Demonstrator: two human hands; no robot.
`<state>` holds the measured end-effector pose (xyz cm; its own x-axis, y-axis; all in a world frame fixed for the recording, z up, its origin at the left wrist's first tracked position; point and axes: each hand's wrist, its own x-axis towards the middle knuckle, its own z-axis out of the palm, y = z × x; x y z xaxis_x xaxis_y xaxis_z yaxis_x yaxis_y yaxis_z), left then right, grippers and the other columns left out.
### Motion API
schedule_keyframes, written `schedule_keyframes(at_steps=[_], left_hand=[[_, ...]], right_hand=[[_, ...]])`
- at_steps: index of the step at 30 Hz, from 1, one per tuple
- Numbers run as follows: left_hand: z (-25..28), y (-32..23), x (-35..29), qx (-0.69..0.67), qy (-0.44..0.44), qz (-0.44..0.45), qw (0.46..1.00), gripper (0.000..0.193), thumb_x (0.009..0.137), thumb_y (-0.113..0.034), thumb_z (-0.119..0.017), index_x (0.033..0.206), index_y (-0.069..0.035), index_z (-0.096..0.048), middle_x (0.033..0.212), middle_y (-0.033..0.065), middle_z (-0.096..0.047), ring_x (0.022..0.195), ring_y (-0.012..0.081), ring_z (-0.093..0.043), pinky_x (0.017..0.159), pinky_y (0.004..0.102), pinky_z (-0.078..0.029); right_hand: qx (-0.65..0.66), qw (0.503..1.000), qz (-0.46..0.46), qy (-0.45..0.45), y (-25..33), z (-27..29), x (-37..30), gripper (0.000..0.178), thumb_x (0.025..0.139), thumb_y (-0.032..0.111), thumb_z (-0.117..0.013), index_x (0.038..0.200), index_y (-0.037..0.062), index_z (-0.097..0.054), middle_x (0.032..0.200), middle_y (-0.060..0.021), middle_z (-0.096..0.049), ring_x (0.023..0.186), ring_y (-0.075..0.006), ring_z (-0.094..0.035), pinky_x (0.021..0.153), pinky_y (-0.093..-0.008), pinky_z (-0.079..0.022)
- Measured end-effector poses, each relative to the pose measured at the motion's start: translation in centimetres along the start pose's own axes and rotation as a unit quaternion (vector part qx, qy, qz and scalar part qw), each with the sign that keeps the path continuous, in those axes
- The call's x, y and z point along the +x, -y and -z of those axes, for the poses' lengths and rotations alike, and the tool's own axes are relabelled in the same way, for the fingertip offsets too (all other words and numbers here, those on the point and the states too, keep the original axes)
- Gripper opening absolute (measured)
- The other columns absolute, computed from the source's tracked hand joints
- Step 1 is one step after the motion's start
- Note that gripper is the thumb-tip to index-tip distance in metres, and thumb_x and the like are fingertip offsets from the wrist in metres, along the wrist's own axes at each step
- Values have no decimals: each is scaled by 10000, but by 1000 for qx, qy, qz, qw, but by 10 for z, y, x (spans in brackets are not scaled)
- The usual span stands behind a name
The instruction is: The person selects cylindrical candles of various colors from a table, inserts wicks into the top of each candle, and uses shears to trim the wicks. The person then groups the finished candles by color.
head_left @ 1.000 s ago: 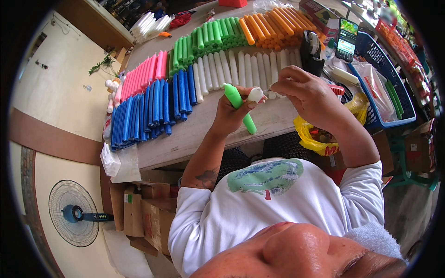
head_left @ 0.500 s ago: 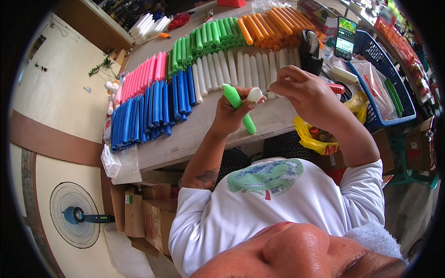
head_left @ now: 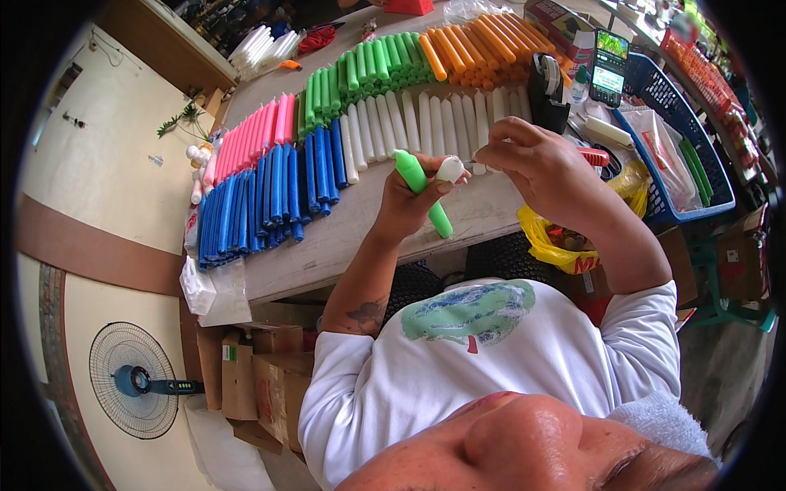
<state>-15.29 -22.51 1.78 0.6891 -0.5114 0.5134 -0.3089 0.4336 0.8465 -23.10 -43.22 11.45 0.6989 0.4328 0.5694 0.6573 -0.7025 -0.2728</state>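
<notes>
Boxes: brown cardboard cartons stacked under the table.
Basket: blue mesh basket at my right, holding clear bags and green candles.
Candle: green candle above the table edge, long axis slanted, tip up-left.
Left hand: I grip the green candle and a white candle.
Right hand: fingertips pinched together beside the white candle; I cannot tell on what.

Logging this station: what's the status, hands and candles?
Left hand grips green candle and white candle. Right hand pinches at the white tip. Table rows untouched, nothing blocking.
</notes>
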Motion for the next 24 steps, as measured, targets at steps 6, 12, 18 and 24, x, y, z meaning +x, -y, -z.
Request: schedule_keyframes(at_steps=[6, 12, 18, 24], left_hand=[[-1, 1, 1, -2, -16, 6, 1000, 240, 832, -20, -662, 1048, -30, -557, 969, 123, -653, 953, 200, -632, 865, 347, -499], [-8, 11, -2, 17, -96, 4, 995, 308, 770, -5, -738, 1012, -42, -552, 942, 82, -645, 919, 129, -619, 772, 268, -517], [-13, 5, 0, 78, -102, 43, 991, 331, 803, -4, -697, 1098, -25, -549, 983, 88, -647, 904, 129, -617, 798, 280, -506], [-12, 0, 3, 10, -75, 44, 996, 367, 849, -20, -653, 1202, -9, -551, 1043, 84, -651, 900, 113, -601, 807, 264, -488]], right_hand=[[22, 999, -2, -23, -3, -8, -3, 228, 773, -23, -591, 978, 63, -641, 934, -99, -551, 817, -302, -602, 708, -406, -490], [42, 997, -32, -50, 1, -19, -9, 207, 791, -23, -580, 982, 54, -609, 930, -104, -556, 811, -318, -600, 678, -398, -489], [49, 995, -48, -72, 6, -21, -14, 176, 804, -24, -587, 962, 50, -605, 925, -109, -559, 805, -316, -598, 669, -391, -488], [65, 995, -46, -60, 5, -18, -13, 174, 825, -39, -586, 982, 34, -608, 925, -122, -559, 810, -315, -597, 680, -374, -494]])
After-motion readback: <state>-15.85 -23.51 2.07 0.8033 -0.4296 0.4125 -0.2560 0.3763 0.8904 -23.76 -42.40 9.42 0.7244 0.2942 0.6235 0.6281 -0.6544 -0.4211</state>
